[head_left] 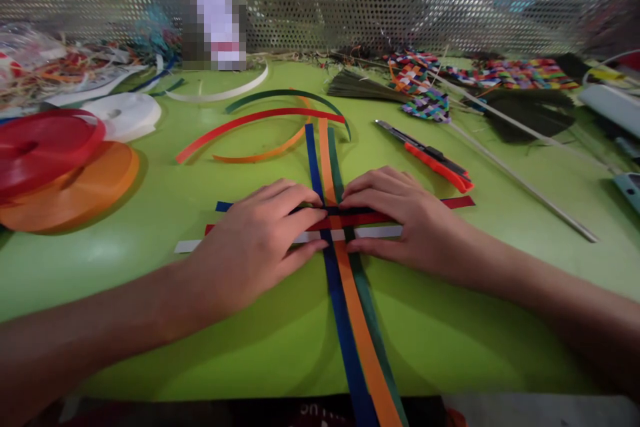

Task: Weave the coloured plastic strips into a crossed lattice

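Observation:
Three long strips, blue (345,327), orange (363,330) and dark green (373,307), run side by side toward me on the green table (150,213). Crossing them lie a blue strip (223,206), a red strip (457,202) and a white strip (187,246). My left hand (260,240) lies flat on the left half of the crossing, fingers stretched toward the middle. My right hand (400,220) rests flat on the right half, fingertips touching the woven spot. Both hands press the strips down and hide much of the weave.
An orange-handled utility knife (430,157) lies right of the strips. Red (45,147), orange (75,193) and white (125,113) tape rolls sit at left. Loose curved strips (260,117), woven colourful mats (515,72), dark fibre bundles (530,113) and a thin rod (525,183) lie beyond, before a perforated metal screen (350,0).

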The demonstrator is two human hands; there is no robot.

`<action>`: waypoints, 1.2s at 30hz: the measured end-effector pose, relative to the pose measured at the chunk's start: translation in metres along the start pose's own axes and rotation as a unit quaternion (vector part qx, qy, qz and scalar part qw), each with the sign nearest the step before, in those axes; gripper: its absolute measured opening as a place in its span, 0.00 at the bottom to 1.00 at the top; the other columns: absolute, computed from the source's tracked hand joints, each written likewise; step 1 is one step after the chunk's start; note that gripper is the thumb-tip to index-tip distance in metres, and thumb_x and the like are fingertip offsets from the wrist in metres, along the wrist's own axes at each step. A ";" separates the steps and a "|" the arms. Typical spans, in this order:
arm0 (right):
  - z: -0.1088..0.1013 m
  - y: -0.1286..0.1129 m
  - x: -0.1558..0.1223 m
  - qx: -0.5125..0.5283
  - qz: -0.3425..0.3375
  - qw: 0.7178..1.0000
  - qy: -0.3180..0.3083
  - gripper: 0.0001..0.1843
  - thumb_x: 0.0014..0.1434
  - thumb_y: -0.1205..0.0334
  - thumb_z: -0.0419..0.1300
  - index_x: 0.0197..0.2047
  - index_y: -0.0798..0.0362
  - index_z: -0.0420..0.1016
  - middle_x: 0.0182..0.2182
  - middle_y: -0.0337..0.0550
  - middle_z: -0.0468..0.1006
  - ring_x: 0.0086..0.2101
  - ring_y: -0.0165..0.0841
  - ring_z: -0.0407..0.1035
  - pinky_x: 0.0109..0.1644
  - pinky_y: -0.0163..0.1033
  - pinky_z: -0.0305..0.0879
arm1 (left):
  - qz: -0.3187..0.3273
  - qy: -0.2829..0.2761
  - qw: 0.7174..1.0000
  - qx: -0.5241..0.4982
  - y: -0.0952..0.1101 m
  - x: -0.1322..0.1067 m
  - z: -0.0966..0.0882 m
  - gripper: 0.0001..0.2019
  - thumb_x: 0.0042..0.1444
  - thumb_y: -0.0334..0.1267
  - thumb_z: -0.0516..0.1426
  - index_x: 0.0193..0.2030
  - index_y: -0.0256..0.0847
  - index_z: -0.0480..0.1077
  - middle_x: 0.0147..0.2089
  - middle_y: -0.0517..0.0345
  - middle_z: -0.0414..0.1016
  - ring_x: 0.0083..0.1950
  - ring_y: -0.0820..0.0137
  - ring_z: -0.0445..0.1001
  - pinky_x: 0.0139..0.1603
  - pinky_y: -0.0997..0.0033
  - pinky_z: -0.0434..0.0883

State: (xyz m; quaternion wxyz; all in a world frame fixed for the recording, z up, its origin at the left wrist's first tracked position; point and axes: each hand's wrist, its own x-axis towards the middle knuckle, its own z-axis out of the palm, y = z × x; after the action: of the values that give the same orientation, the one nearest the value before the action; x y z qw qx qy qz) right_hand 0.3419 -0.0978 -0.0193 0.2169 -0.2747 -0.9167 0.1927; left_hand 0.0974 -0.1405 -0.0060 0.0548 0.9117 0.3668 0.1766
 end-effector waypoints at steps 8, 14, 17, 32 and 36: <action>-0.017 -0.001 0.001 0.031 -0.011 0.999 -0.021 0.11 0.65 0.63 0.61 0.51 0.51 0.78 0.50 0.51 0.76 0.51 0.41 0.70 0.54 0.47 0.70 | 0.011 0.032 0.999 0.007 0.000 -0.005 0.001 0.09 0.69 0.35 0.56 0.50 0.36 0.75 0.51 0.46 0.75 0.51 0.58 0.74 0.49 0.58 0.74; -0.015 -0.003 -0.001 0.022 -0.018 0.999 -0.016 0.07 0.65 0.66 0.60 0.42 0.53 0.81 0.45 0.51 0.78 0.47 0.41 0.73 0.51 0.47 0.71 | 0.020 0.027 0.999 0.002 -0.001 -0.006 -0.001 0.10 0.69 0.34 0.54 0.48 0.38 0.77 0.51 0.48 0.77 0.50 0.60 0.75 0.47 0.62 0.74; -0.013 -0.004 -0.001 0.012 -0.032 0.999 -0.011 0.08 0.67 0.67 0.58 0.41 0.54 0.81 0.44 0.52 0.78 0.46 0.41 0.72 0.51 0.49 0.71 | 0.029 0.028 0.999 -0.007 -0.002 -0.006 -0.001 0.10 0.69 0.33 0.54 0.48 0.37 0.78 0.51 0.48 0.77 0.50 0.59 0.75 0.47 0.60 0.75; -0.014 -0.007 0.002 -0.003 -0.042 0.999 -0.015 0.10 0.68 0.68 0.57 0.44 0.52 0.80 0.42 0.49 0.81 0.43 0.39 0.74 0.48 0.46 0.73 | 0.022 0.031 0.999 -0.022 0.005 -0.005 -0.006 0.09 0.68 0.28 0.55 0.45 0.34 0.78 0.48 0.47 0.78 0.49 0.60 0.77 0.48 0.59 0.78; -0.015 -0.007 0.002 -0.001 -0.044 0.999 -0.016 0.10 0.68 0.68 0.57 0.43 0.51 0.81 0.42 0.49 0.81 0.43 0.38 0.74 0.48 0.45 0.73 | 0.027 0.041 0.998 -0.025 0.005 -0.005 -0.003 0.09 0.68 0.28 0.55 0.46 0.32 0.77 0.48 0.46 0.78 0.49 0.61 0.77 0.49 0.60 0.78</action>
State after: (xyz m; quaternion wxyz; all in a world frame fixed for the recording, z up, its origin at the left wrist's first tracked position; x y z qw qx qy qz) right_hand 0.3447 -0.0981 -0.0032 0.2102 -0.2309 -0.9316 0.1863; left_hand 0.0959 -0.1478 -0.0039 0.0580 0.9115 0.3395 0.2248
